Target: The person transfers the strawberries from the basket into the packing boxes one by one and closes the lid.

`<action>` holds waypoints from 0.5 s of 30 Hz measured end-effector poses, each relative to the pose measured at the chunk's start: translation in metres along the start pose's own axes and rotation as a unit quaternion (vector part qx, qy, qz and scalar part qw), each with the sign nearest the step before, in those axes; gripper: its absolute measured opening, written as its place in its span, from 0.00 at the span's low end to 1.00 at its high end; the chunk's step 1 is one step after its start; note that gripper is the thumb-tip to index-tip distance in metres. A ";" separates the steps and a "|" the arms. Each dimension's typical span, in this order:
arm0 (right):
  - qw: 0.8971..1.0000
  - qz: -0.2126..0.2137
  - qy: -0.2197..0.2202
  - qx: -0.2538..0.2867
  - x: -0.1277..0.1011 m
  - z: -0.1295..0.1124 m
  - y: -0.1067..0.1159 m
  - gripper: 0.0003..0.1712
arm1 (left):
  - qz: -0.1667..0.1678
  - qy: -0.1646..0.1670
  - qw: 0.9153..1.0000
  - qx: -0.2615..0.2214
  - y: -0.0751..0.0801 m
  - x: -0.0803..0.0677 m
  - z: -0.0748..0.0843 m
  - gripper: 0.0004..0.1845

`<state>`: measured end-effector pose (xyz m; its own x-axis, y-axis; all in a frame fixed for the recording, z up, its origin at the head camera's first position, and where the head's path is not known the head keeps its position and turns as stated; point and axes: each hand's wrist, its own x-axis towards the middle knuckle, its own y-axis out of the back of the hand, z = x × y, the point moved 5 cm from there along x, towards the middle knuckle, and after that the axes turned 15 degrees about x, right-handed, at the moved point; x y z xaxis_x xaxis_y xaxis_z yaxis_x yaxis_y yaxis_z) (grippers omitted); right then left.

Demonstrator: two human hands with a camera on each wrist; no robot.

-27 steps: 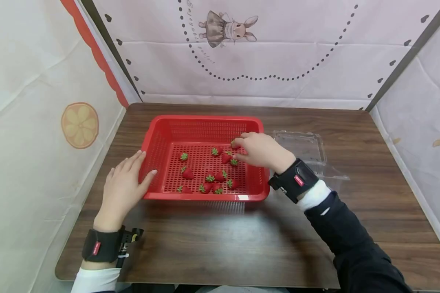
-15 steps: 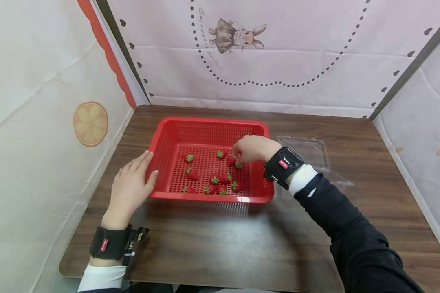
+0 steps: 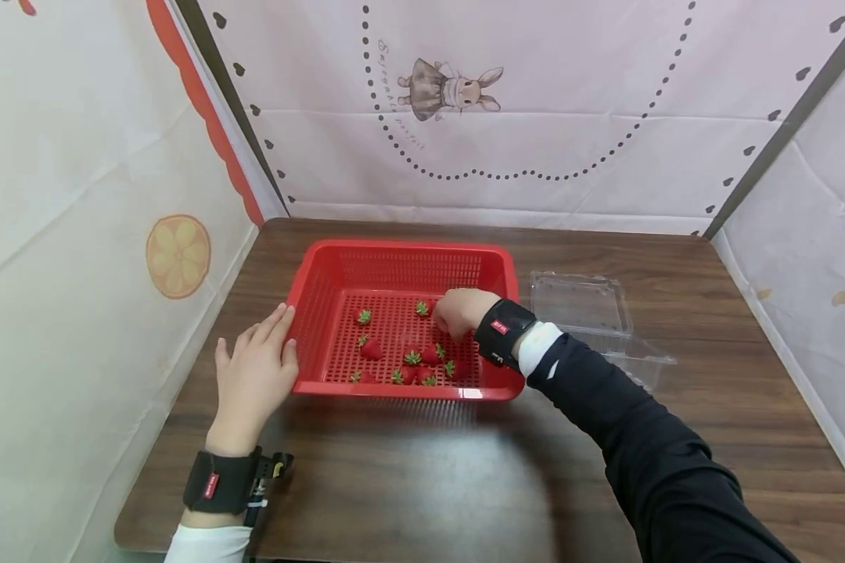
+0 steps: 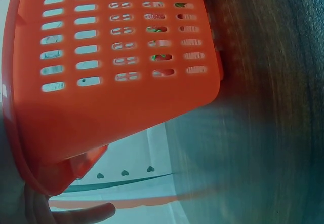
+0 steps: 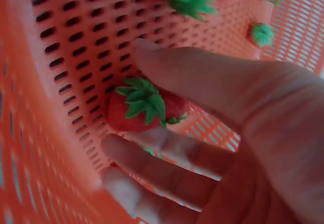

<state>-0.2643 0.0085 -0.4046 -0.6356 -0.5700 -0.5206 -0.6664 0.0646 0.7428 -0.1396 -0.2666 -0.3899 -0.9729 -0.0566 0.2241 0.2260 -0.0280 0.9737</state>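
Observation:
A red perforated plastic basket (image 3: 408, 389) with several strawberries (image 3: 370, 349) lying on its floor stands on the table. My left hand (image 3: 256, 379) rests its fingertips on the basket's left rim, fingers straight; the left wrist view shows the basket's slotted wall (image 4: 106, 107) close up. My right hand (image 3: 462, 310) is down inside the basket's right half. In the right wrist view its thumb and fingers stand spread on either side of a strawberry (image 5: 139, 101) with green leaves, with a gap at the thumb. A second strawberry shows just behind that one.
To the right of the basket lies a clear plastic clamshell box (image 3: 580, 305), its lid folded out toward the front. The brown wooden table (image 3: 422, 477) extends in front of the basket. Printed cloth walls (image 3: 570, 133) enclose the back and sides.
My right hand has moved from the basket's right edge leftward and down over the strawberries, now covering some of them. My left hand stays at the left rim. The head view has shifted slightly.

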 end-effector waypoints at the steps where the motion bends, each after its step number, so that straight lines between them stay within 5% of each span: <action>1: 1.000 -0.004 0.004 -0.008 0.002 0.000 -0.002 0.10 | -0.001 0.002 1.000 0.001 -0.001 0.000 0.000 0.31; 15: 0.999 0.035 0.006 0.028 0.011 0.011 0.004 0.06 | -0.002 0.015 1.000 -0.006 -0.007 0.010 0.004 0.31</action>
<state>-0.2786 0.0117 -0.4120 -0.6767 -0.5723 -0.4633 -0.6418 0.1499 0.7521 -0.1514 -0.2630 -0.3947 -0.9720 -0.0867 0.2186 0.2227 -0.0404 0.9740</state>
